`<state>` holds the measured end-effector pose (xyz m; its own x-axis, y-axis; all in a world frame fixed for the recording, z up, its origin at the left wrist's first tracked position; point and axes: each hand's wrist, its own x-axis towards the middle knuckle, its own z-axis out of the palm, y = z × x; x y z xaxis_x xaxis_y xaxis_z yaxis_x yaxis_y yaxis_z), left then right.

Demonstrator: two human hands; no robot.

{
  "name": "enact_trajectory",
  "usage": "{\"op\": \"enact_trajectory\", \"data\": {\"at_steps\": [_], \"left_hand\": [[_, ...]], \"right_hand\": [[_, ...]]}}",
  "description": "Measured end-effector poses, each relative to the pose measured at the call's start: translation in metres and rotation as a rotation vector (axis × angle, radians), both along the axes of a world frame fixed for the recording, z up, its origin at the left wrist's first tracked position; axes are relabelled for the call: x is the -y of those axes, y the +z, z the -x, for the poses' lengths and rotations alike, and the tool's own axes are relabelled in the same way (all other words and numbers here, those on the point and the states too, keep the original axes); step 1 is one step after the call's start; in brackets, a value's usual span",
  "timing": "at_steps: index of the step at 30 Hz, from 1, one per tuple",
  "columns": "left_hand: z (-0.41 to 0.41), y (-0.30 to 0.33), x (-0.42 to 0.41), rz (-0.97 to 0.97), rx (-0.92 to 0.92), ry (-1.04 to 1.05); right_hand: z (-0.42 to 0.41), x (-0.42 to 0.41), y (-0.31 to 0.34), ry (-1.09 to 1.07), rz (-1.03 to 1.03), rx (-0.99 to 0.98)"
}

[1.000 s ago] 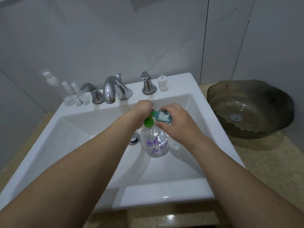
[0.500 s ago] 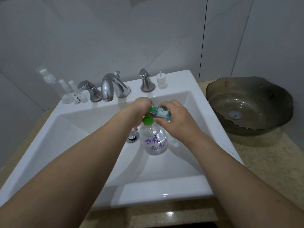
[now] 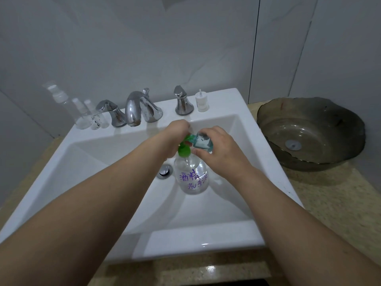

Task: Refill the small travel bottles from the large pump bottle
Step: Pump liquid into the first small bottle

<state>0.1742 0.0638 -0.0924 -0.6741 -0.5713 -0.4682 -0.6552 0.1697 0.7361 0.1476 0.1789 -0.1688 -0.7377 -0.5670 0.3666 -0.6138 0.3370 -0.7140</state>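
Observation:
The large clear pump bottle (image 3: 192, 176) with purple writing stands in the white sink basin (image 3: 103, 162). Its green pump head (image 3: 184, 150) is under my left hand (image 3: 175, 139), whose fingers curl over the pump top. My right hand (image 3: 218, 150) grips a small travel bottle (image 3: 201, 141) holding pale blue liquid. That bottle lies tilted on its side with its mouth against the green spout. Three small clear spray bottles (image 3: 86, 114) stand on the sink ledge at the back left. A white spray cap (image 3: 201, 102) stands beside the right tap handle.
A chrome faucet (image 3: 140, 109) with two handles sits on the back ledge. The drain plug (image 3: 165, 170) lies just left of the pump bottle. A dark glass bowl (image 3: 309, 131) rests on the beige counter at the right.
Both hands have stayed on the pump head and the small bottle over the sink, with only slight shifts. The camera view has moved a little.

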Motion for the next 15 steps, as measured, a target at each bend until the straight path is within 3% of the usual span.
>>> {"op": "enact_trajectory", "data": {"at_steps": [6, 11, 15], "left_hand": [[-0.0003, 0.0051, 0.0014, 0.015, -0.008, -0.039], [0.0019, 0.0032, -0.0010, 0.149, 0.036, -0.147], [0.0043, -0.0022, -0.0012, 0.153, 0.035, -0.094]], "right_hand": [[-0.0001, -0.0008, 0.0019, -0.001, 0.020, -0.009], [0.0003, 0.0008, 0.0010, -0.008, 0.030, 0.010], [0.0005, -0.0004, 0.0007, -0.008, -0.004, 0.023]]}}
